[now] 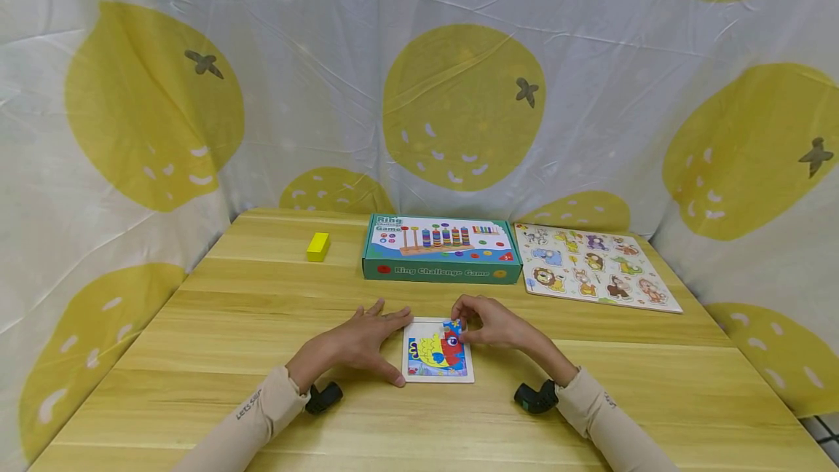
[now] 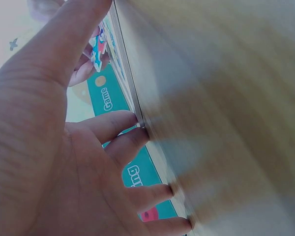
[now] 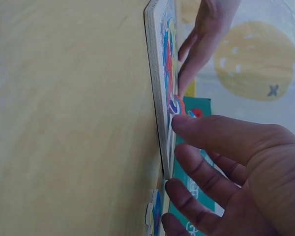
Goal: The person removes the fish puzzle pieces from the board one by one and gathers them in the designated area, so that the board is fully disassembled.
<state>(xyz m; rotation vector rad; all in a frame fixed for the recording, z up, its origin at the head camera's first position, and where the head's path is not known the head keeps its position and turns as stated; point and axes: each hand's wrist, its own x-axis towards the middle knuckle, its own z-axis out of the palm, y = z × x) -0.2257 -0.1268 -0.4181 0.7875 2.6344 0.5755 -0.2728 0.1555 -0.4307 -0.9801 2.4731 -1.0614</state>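
Note:
A square fish puzzle board (image 1: pixel 414 379) with a pale wooden rim lies flat on the table. My left hand (image 1: pixel 357 344) is spread along its left side, fingers straight, with the thumb at the near corner and the index finger at the far one. Over the board's far right part, my right hand (image 1: pixel 488 320) pinches a puzzle piece (image 2: pixel 98 53) between thumb and fingers. In the left wrist view that piece stands tilted above the board's face. Another puzzle piece (image 3: pixel 154 216) lies on the table beyond the board's rim, under the right hand's fingers; the head view hides it.
A green Ring Challenge Game box (image 1: pixel 442 272) stands behind the board. To its right lies a larger animal puzzle board (image 1: pixel 603 268), and to its left a yellow block (image 1: pixel 318 247). Fruit-patterned cloth (image 1: pixel 328 93) hangs around the wooden table (image 1: pixel 262 297).

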